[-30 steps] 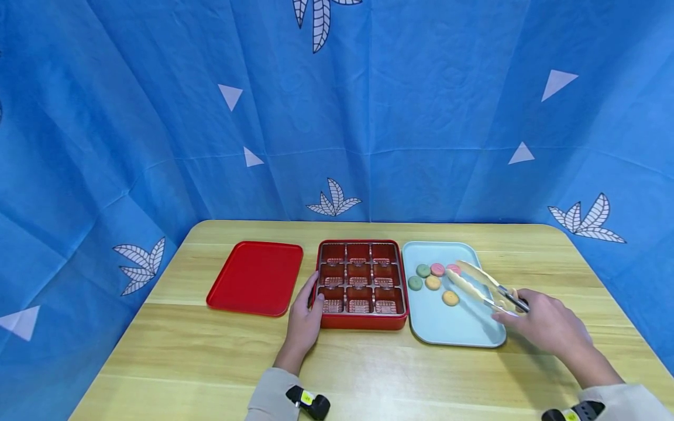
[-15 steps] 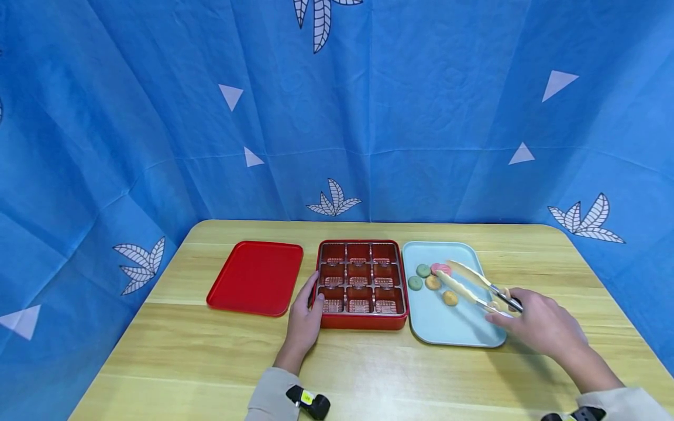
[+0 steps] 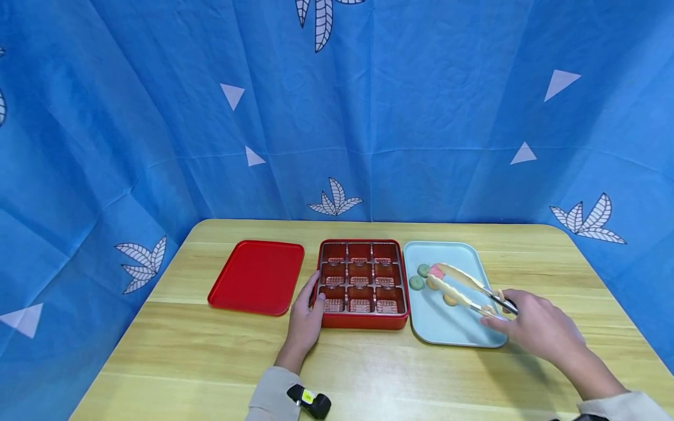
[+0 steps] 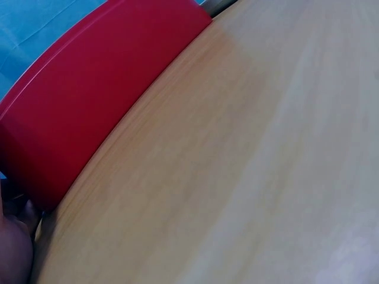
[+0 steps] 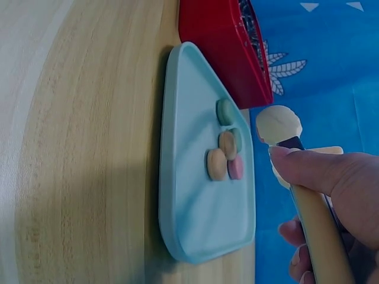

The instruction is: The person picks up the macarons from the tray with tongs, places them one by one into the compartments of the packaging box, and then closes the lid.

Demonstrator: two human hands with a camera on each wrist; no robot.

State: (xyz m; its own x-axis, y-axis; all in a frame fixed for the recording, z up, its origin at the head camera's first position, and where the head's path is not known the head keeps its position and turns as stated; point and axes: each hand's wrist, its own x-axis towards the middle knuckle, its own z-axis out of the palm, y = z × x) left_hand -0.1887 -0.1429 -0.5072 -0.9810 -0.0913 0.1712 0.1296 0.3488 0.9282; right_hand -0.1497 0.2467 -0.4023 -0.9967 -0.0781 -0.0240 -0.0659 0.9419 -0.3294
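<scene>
My left hand (image 3: 305, 318) grips the left wall of a red compartment box (image 3: 363, 321), thumb at the rim and fingers along the outer side. A clear divided insert (image 3: 360, 273) lines the box. My right hand (image 3: 544, 324) holds food tongs (image 3: 463, 283) with cream tips over the light blue tray (image 3: 453, 327). Pink shows at the tongs' tips; they appear to hold a pink macaron (image 3: 436, 272). In the right wrist view, another pink macaron (image 5: 235, 168) lies on the tray beside yellow macarons (image 5: 217, 164) and green macarons (image 5: 225, 112). The tongs partly hide the yellow ones in the head view.
A flat red lid (image 3: 258, 276) lies on the wooden table (image 3: 174, 351), left of the box. The tray stands close against the box's right side. A blue patterned curtain (image 3: 421, 117) hangs behind the table.
My right hand and the tongs have moved left over the tray. A pink macaron has shifted left with the tips, towards the other pink one. The left hand stays on the box.
</scene>
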